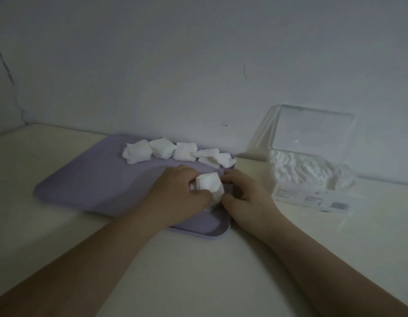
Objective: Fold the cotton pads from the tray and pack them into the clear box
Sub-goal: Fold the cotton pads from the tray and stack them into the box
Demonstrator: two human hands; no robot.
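- Presently both hands meet over the near right corner of the tray (84, 186), a flat, matte lilac piece with rounded corners and a low raised rim.
- The left hand (177, 191) has its fingers curled and pinches one side of a soft white cotton pad (209, 183); the thumb lies along the pad's near edge.
- The right hand (244, 193) grips the same pad from the other side, fingers bent around it. The pad looks squarish and partly folded, with its lower part bunched between the two hands.
- A row of loose pads (182, 151), white, fluffy and crumpled into uneven lumps, lies along the tray's far rim, each one touching or overlapping its neighbour.
- The tray rests on a smooth cream worktop (198, 259), close to its far edge where it meets a plain pale wall (198, 53).
- The clear box (312, 191), rectangular and made of glossy transparent plastic, stands towards the worktop's far right, just beside the tray. A printed label shows on its front, too blurred to read.
- Its hinged lid (312, 131) stands open and leans back towards the wall.
- Packed pads (301, 168) fill the box in a rippled white mass.
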